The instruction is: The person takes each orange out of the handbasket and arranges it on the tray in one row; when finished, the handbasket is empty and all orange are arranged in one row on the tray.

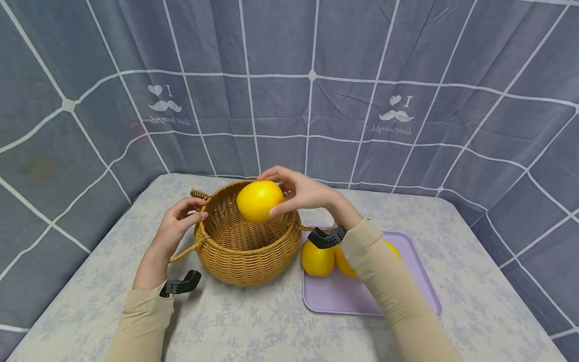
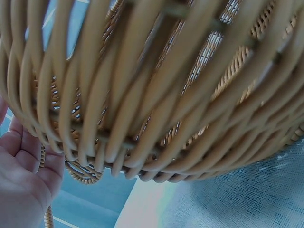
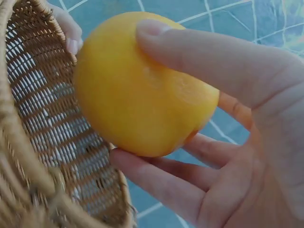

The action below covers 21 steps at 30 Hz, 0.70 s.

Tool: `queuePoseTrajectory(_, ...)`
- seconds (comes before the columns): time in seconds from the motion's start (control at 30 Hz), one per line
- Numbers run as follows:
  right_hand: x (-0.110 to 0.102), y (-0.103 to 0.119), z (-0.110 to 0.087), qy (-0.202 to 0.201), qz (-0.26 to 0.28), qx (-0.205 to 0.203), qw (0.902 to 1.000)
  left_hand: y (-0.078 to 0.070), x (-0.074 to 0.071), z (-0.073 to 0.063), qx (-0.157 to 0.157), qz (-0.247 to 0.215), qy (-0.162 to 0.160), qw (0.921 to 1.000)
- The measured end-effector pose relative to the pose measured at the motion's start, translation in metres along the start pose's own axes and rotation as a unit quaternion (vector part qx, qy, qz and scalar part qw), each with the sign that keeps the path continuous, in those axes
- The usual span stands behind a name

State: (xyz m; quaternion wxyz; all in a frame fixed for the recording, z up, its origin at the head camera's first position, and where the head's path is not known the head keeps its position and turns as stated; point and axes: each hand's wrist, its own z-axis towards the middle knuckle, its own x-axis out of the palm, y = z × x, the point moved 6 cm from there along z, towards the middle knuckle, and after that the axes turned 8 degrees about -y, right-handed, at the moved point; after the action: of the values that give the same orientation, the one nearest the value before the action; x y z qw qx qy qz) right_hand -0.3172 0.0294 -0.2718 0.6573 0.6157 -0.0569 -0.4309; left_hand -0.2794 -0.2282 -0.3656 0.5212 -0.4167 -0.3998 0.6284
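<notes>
A smooth, rounded yellow fruit (image 1: 260,201) is held by my right hand (image 1: 302,190) over the mouth of a brown wicker basket (image 1: 246,266). In the right wrist view the thumb lies along one side of the fruit (image 3: 123,90) and the fingers curl under the other. My left hand (image 1: 178,221) pinches the basket's left rim between thumb and fingers. In the left wrist view the woven wall (image 2: 156,95) fills most of the picture, with part of the left hand (image 2: 28,171) at its edge. The visible inside of the basket shows bare weave.
Right of the basket lies a lilac tray (image 1: 334,299) with more yellow fruits (image 1: 318,259), partly hidden by my right sleeve. The basket's handle loops stick out at its sides. A grey-blue checked curtain (image 1: 280,105) hangs behind the pale patterned table (image 1: 253,322).
</notes>
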Motion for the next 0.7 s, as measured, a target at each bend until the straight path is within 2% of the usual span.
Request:
queuePoseTrajectory(0.17,-0.021,0.003,-0.022,-0.064,-0.013,0.0,0.9979,0.001,0.0,0.0,0.001,-0.001,0.001,1.0)
queuePoseTrajectory(0.4,-0.045,0.0,-0.057,-0.138,-0.032,0.004,0.99,0.0,0.0,0.0,-0.001,0.004,0.0,1.0)
queuePoseTrajectory(0.57,-0.057,-0.005,-0.086,-0.189,-0.016,0.025,0.9815,-0.003,0.0,0.0,-0.003,-0.001,-0.003,1.0)
queuePoseTrajectory(0.7,-0.064,-0.01,-0.109,-0.231,0.003,0.025,0.9726,-0.004,0.0,0.0,0.0,-0.009,-0.002,1.0)
